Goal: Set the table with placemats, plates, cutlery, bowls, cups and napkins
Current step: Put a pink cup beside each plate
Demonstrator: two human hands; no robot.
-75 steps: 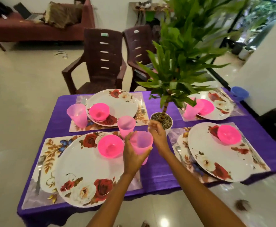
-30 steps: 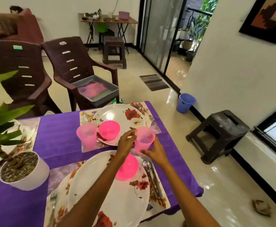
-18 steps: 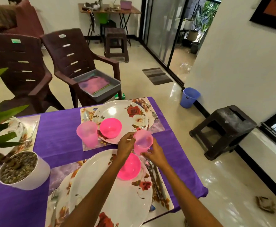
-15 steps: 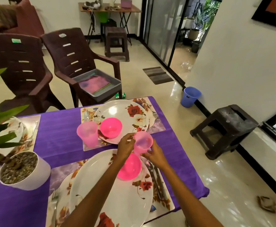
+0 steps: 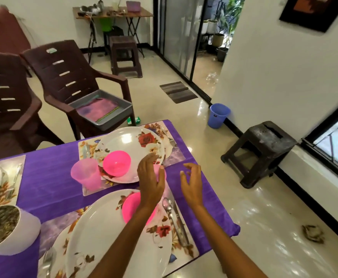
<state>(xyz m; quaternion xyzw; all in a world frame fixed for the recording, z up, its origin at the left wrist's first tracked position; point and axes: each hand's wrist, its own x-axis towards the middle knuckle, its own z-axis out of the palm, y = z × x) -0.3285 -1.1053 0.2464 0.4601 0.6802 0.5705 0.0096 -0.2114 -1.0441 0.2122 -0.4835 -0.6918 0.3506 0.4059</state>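
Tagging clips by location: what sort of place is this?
Most likely a home's dining and living area: a table under a purple tablecloth laid with floral plates, brown plastic armchairs beside it, and a sliding glass door to a planted balcony.

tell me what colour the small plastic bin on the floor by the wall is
The small plastic bin is blue, a periwinkle shade, seen in the head view.

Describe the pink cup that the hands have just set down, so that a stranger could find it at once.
On the purple table, look between the two flowered plates near the right edge. The pink cup stands there, mostly hidden behind the left hand. The other pink cup stands left of the far plate, with no hand nearby.
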